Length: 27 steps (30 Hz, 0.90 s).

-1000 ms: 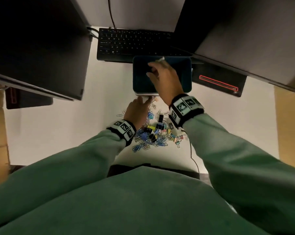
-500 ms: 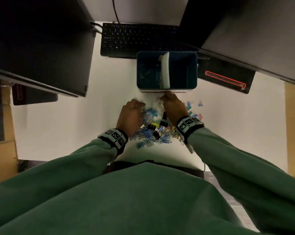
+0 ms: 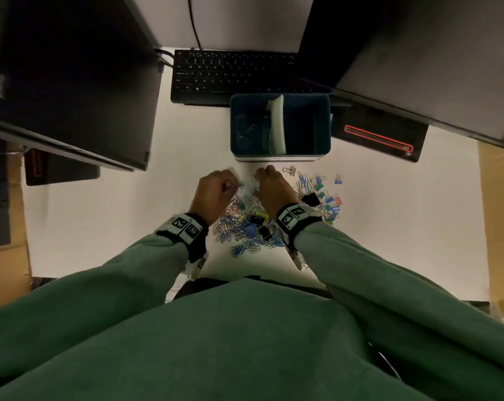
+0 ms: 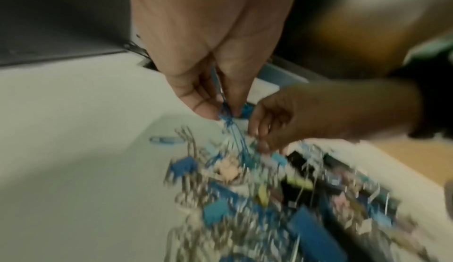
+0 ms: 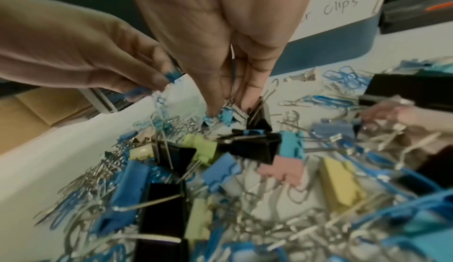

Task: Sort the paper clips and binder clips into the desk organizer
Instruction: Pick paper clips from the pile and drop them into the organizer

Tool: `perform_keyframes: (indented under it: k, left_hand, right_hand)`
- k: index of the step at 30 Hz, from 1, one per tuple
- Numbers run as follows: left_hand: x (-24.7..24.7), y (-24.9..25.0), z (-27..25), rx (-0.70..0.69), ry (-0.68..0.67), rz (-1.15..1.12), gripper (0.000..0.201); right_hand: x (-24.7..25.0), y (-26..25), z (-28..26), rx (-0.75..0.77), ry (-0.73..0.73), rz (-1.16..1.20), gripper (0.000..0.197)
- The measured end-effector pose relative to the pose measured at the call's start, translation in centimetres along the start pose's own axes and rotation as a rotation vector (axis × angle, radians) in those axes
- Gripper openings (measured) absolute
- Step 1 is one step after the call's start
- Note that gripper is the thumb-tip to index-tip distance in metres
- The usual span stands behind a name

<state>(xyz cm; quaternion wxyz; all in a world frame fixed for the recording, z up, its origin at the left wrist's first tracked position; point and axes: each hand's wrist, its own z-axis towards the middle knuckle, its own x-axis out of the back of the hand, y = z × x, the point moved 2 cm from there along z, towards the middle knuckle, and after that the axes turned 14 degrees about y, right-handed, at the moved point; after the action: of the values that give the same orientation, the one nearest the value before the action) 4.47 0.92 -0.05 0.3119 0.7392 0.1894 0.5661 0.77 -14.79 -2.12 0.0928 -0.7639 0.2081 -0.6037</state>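
A mixed pile of paper clips and binder clips (image 3: 253,230) lies on the white desk in front of the teal desk organizer (image 3: 279,158). A white divider (image 3: 277,125) splits the organizer, and its left compartment holds paper clips. My left hand (image 3: 235,185) pinches a tangle of blue paper clips (image 4: 226,119) just above the pile's far edge. Beside it, my right hand (image 5: 228,109) reaches down into the pile, its fingertips pinching a small light-blue binder clip (image 5: 227,116). The organizer's front wall (image 5: 331,39) carries a handwritten label ending in "clips".
A black keyboard (image 3: 233,73) sits behind the organizer. Dark monitors overhang the desk at left (image 3: 71,82) and right (image 3: 418,53). More clips (image 3: 320,192) are scattered right of my right hand. A black device with a red outline (image 3: 378,137) lies at the right.
My right hand came back from over the organizer down to the pile. My left hand rose a little at the pile's far edge with blue paper clips pinched.
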Motion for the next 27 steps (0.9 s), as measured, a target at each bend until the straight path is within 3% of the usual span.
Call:
perform_keyframes:
  k: [6,11,17,21,24,27]
  left_hand:
    - [5.8,3.9,0.1,0.148,-0.034,-0.289,0.008]
    - [7.7,8.1,4.2,0.062,-0.099,-0.384,0.016]
    - [5.6,9.7,9.6,0.013,-0.136,-0.340,0.018]
    - [3.6,8.9,11.5,-0.020,-0.060,-0.183,0.015]
    - [2.7,8.8,11.4,-0.135,-0.070,0.029,0.017]
    - [3.9,8.4,10.2,-0.220,0.020,0.021,0.027]
  right_hand:
    - [0.5,0.2,0.0,0.053,0.048,0.024,0.019]
    - [1.3,1.7,-0.7,-0.031,0.051,0.137,0.019]
    - [5.4,2.7,-2.3,-0.146,0.238,0.425,0.017]
    - [9.9,1.2,-1.2,-0.196,0.404,0.605,0.013]
    - [12.1,-1.1,2.1,-0.101,0.506,0.533,0.015]
    - [11.5,-2.2,5.5,-0.068,0.418,0.457,0.017]
